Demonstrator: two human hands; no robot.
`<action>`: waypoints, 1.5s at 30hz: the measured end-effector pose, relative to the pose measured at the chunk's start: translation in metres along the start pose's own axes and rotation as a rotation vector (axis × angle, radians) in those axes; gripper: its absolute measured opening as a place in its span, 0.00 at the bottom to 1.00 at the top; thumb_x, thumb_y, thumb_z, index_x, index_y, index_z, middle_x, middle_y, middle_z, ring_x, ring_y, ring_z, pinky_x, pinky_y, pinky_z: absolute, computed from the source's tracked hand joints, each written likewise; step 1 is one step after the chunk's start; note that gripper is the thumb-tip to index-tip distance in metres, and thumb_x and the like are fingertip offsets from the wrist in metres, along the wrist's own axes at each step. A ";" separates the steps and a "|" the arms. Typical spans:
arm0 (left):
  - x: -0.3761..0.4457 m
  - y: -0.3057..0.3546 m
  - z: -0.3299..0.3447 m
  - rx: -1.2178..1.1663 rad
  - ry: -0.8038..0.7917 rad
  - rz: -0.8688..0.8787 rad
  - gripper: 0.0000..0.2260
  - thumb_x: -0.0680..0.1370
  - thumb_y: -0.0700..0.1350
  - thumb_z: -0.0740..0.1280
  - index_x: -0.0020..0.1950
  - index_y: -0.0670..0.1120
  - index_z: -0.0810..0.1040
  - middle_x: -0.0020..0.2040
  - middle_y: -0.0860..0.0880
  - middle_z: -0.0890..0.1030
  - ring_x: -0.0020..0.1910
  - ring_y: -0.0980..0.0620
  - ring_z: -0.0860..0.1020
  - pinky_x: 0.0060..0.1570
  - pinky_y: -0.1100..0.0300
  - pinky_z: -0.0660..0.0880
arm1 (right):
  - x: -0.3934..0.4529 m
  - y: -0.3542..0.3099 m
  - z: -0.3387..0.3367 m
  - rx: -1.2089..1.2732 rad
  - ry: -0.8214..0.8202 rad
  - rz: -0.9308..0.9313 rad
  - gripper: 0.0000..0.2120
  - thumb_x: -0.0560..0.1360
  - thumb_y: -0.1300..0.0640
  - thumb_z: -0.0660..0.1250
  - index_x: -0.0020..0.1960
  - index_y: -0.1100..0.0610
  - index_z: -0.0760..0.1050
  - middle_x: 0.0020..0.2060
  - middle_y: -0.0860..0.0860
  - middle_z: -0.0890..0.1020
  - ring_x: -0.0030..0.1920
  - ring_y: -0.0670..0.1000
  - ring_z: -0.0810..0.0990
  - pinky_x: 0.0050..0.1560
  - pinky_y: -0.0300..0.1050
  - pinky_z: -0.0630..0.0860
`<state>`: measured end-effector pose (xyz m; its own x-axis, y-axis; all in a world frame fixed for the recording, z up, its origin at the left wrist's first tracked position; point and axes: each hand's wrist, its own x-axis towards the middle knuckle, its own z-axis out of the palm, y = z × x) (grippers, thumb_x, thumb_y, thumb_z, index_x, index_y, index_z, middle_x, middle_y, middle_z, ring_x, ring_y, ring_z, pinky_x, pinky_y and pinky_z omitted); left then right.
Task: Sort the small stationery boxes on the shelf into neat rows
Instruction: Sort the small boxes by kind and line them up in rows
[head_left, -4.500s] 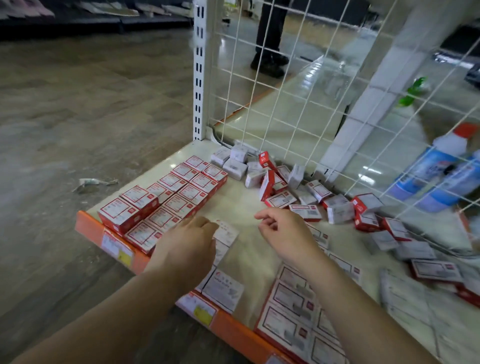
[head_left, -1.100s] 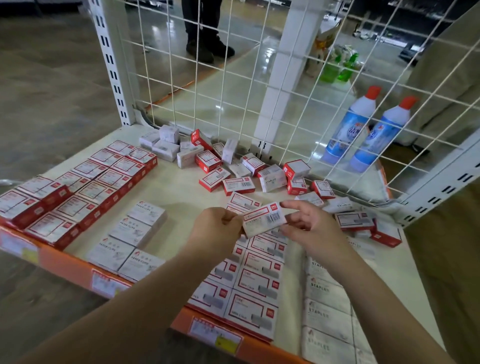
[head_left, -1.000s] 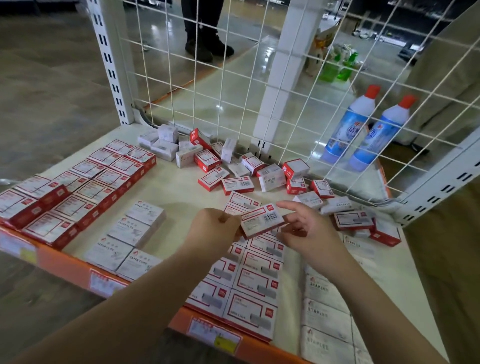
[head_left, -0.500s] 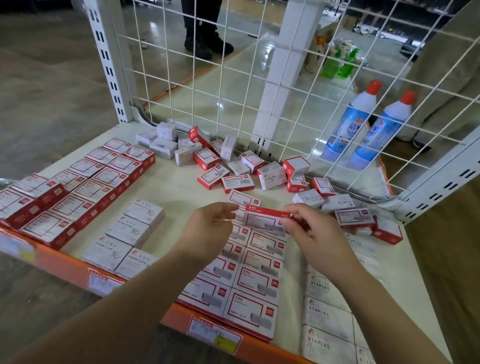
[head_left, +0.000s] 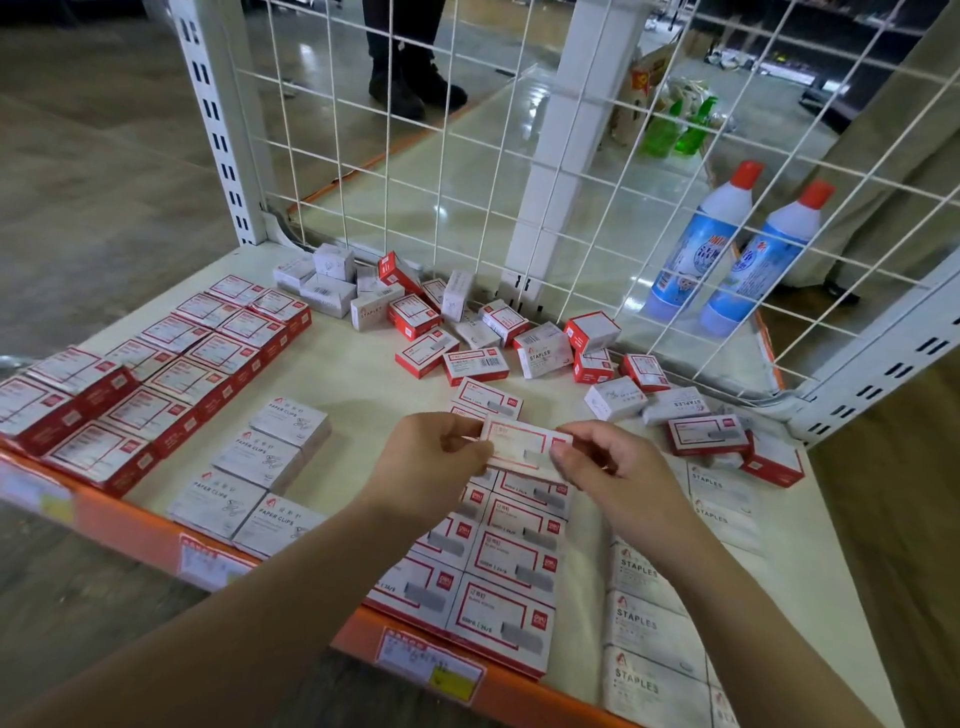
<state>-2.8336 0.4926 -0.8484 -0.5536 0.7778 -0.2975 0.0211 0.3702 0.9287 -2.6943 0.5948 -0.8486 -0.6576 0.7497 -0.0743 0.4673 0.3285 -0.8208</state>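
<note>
Both hands hold one red-bordered box (head_left: 522, 447) flat above the far end of the red-and-white rows (head_left: 498, 561) on the shelf (head_left: 363, 384). The left hand (head_left: 431, 467) pinches its left end, the right hand (head_left: 610, 467) its right end, fingers curled. Loose boxes (head_left: 467, 332) lie jumbled by the wire grid (head_left: 519, 156).
</note>
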 end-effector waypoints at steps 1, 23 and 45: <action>0.000 0.000 0.000 -0.017 0.015 -0.021 0.10 0.78 0.42 0.64 0.59 0.44 0.77 0.40 0.55 0.79 0.42 0.55 0.80 0.38 0.67 0.78 | -0.001 0.000 0.000 -0.008 -0.015 0.001 0.07 0.74 0.53 0.66 0.50 0.44 0.75 0.41 0.43 0.81 0.43 0.41 0.78 0.42 0.33 0.72; 0.005 -0.007 0.009 0.283 -0.052 0.095 0.16 0.79 0.45 0.62 0.67 0.52 0.70 0.45 0.61 0.74 0.47 0.56 0.76 0.37 0.67 0.77 | -0.003 0.015 0.002 -0.359 0.055 -0.126 0.20 0.73 0.52 0.68 0.64 0.47 0.71 0.54 0.42 0.78 0.54 0.43 0.75 0.58 0.44 0.73; 0.047 -0.014 0.027 1.054 -0.166 0.327 0.24 0.82 0.49 0.52 0.77 0.52 0.49 0.77 0.55 0.49 0.76 0.55 0.46 0.72 0.58 0.43 | 0.049 0.033 -0.006 -0.419 0.120 0.031 0.14 0.75 0.56 0.66 0.61 0.53 0.75 0.52 0.46 0.80 0.47 0.42 0.74 0.45 0.32 0.68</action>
<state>-2.8374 0.5379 -0.8809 -0.2762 0.9456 -0.1721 0.8847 0.3201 0.3389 -2.7078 0.6461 -0.8757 -0.5778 0.8161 -0.0088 0.7016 0.4912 -0.5163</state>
